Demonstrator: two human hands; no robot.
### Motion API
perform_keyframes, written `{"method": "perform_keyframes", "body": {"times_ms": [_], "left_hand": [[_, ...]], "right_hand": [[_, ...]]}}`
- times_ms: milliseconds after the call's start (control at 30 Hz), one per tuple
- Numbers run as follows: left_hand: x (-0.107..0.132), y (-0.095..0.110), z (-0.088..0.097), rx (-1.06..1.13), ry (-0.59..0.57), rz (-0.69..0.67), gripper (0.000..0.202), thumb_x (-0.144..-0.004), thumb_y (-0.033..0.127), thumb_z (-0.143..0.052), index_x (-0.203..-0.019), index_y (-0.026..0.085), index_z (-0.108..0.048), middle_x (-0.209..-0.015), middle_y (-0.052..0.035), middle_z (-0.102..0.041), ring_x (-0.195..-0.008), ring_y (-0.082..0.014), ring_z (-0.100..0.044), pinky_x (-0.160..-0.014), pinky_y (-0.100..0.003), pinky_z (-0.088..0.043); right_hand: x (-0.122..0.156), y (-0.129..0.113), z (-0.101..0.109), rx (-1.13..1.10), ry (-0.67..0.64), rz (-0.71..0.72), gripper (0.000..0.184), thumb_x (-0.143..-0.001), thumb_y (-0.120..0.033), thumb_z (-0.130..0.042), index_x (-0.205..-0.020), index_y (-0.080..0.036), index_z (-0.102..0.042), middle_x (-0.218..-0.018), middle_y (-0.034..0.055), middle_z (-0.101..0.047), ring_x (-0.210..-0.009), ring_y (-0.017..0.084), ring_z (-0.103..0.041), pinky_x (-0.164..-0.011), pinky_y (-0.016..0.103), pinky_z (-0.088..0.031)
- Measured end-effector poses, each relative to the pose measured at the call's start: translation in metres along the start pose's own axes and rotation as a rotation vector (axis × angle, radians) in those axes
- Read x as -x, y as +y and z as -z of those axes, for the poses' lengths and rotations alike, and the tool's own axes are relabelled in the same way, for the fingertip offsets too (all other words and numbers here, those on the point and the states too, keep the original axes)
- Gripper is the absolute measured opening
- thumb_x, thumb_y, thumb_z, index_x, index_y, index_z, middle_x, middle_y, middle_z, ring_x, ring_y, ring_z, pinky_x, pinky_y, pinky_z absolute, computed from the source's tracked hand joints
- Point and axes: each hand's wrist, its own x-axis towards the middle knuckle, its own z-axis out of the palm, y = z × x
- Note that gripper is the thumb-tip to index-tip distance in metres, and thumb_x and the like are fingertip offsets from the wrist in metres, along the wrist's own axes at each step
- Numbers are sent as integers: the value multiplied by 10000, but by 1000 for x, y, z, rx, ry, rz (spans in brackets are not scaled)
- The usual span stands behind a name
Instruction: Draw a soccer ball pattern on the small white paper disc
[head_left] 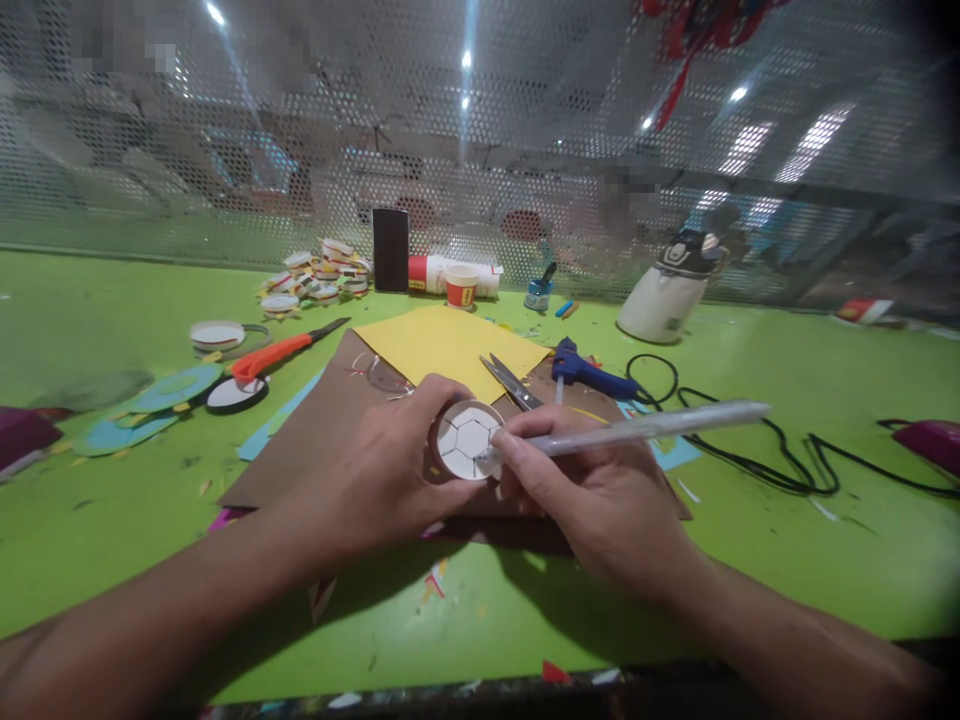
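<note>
My left hand (pixel 405 450) grips a small round paper disc (pixel 466 436) by its rim, its white face turned up toward me. Dark lines on that face form a soccer-ball pattern of hexagons. In my right hand (pixel 592 490) is a pale, translucent pen (pixel 652 424), pinched near its tip, which meets the disc's lower right part. Both hands are over brown cardboard (pixel 300 450) with a yellow paper sheet (pixel 442 345) on it. Just beyond my right hand lie scissors (pixel 514 383) and a blue glue gun (pixel 592 374).
To the left are an orange-handled knife (pixel 277 355), blue paper rings (pixel 142 410) and a pile of paper discs (pixel 322 275). A phone (pixel 391 250), a paper cup (pixel 460 287) and an ink bottle (pixel 538 293) stand behind. A white jug (pixel 664 295) and black cord (pixel 787 470) are at right.
</note>
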Motion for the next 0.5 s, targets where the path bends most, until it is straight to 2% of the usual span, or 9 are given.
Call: {"method": "perform_keyframes", "body": {"times_ms": [500], "left_hand": [[-1, 0, 1, -13, -9, 31, 375, -747, 399, -674, -1026, 185, -542, -898, -48, -710, -743, -201, -662, -550, -266, -455]], "right_hand": [[1, -2, 1, 14, -22, -27, 132, -873, -285, -617, -791, -186, -650, -594, -35, -626, -485, 75, -529, -463, 179, -445]]}}
